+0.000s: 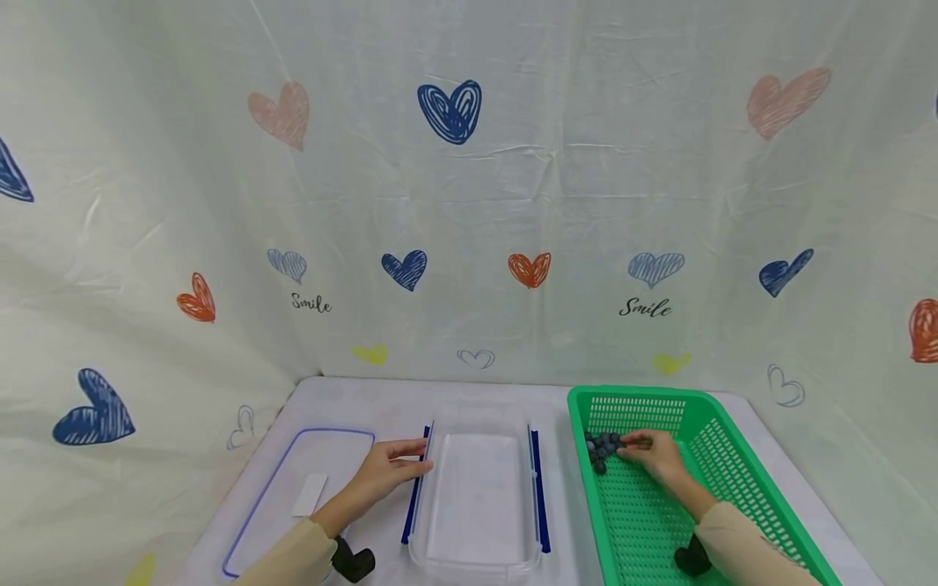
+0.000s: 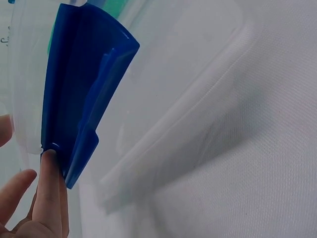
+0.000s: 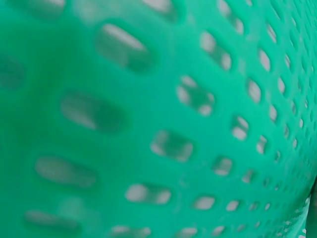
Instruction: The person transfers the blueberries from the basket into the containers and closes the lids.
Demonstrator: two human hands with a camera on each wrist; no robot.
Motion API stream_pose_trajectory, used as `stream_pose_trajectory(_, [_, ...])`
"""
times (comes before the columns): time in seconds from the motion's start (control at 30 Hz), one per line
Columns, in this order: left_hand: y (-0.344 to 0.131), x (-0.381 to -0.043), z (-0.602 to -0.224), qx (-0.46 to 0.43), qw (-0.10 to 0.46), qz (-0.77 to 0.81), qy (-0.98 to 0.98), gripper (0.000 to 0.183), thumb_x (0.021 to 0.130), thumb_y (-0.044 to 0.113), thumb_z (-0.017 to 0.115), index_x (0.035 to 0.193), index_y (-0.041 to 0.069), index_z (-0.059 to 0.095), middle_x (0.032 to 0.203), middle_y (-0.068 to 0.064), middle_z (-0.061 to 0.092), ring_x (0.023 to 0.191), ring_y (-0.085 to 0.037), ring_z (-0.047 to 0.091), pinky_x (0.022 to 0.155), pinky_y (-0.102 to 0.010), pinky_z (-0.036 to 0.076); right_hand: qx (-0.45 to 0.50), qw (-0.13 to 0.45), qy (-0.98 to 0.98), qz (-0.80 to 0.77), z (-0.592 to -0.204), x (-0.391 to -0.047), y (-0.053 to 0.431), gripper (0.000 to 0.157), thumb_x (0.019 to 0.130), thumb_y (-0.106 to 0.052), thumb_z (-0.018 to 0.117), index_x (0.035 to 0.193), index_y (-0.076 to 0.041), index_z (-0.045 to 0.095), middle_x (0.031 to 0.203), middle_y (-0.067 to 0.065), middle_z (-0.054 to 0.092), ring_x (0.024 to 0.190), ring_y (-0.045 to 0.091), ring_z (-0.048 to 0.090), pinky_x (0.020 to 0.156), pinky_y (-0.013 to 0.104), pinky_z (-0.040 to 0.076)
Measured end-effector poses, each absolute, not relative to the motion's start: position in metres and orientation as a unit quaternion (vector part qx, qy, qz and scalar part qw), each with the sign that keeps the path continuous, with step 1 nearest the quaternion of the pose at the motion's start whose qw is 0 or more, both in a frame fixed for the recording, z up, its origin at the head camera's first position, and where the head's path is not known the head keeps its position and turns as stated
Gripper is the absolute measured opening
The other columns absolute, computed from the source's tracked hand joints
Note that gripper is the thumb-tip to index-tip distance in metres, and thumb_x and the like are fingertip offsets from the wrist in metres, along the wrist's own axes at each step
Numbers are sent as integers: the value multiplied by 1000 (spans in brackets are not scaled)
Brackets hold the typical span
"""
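Note:
A clear plastic box (image 1: 481, 496) with blue side latches stands in the middle of the table. My left hand (image 1: 392, 470) holds its left rim, the thumb at the wall's edge and the fingers against the blue latch (image 2: 84, 89), which hangs folded outward. Inside a green perforated basket (image 1: 637, 537) on the right, blueberries (image 1: 601, 446) lie bunched against the left wall. At the right side of this bunch, my right hand (image 1: 655, 454) pinches a blueberry between thumb and fingertips, which mostly hide it. The right wrist view has only the basket's slotted plastic (image 3: 168, 114).
Left of the box lies a clear lid (image 1: 340, 448) with a blue seal around its edge, and a white rectangular piece (image 1: 310, 495) on it. A white curtain with printed hearts (image 1: 469, 203) hangs close behind the table's back edge.

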State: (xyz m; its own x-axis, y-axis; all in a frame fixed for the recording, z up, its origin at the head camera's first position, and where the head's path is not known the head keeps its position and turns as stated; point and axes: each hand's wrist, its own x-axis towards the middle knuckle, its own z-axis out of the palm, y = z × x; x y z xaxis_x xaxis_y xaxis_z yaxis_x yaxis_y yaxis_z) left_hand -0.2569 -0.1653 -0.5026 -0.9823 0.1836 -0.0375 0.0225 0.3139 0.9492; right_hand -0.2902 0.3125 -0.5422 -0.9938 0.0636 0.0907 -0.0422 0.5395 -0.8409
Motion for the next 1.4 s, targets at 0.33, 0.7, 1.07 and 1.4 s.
stream_pose_trajectory(0.33, [-162, -252, -493, 68, 73, 584, 806, 50, 88, 11, 77, 129, -12, 59, 124, -28, 63, 99, -29, 68, 85, -39, 58, 2, 57, -875, 481, -536, -289, 313, 23, 85, -2, 77, 102, 11, 70, 102, 23, 68, 95, 39, 66, 74, 42, 59])
stream_pose_trajectory(0.7, [-164, -258, -499, 71, 74, 580, 808, 51, 88, 16, 79, 129, -8, 62, 126, -23, 64, 101, -27, 68, 86, -38, 58, -6, 52, -869, 492, -528, -287, 315, 25, 87, -5, 77, 106, 10, 70, 105, 22, 69, 94, 34, 68, 75, 41, 60])
stream_pose_trajectory(1.07, [-165, -258, -500, 68, 83, 582, 806, 54, 87, 20, 80, 130, -7, 61, 129, -24, 62, 103, -28, 68, 86, -38, 58, -5, 47, -869, 492, -516, -281, 319, 28, 88, -9, 77, 108, 10, 69, 109, 24, 68, 98, 37, 67, 81, 48, 58])
stream_pose_trajectory(1.4, [-165, -254, -497, 71, 79, 590, 800, 55, 86, 17, 80, 130, -10, 60, 129, -25, 61, 101, -28, 68, 84, -36, 59, -1, 39, -870, 491, -497, -275, 315, 33, 89, -16, 78, 110, 8, 69, 109, 21, 69, 102, 37, 65, 87, 52, 55])
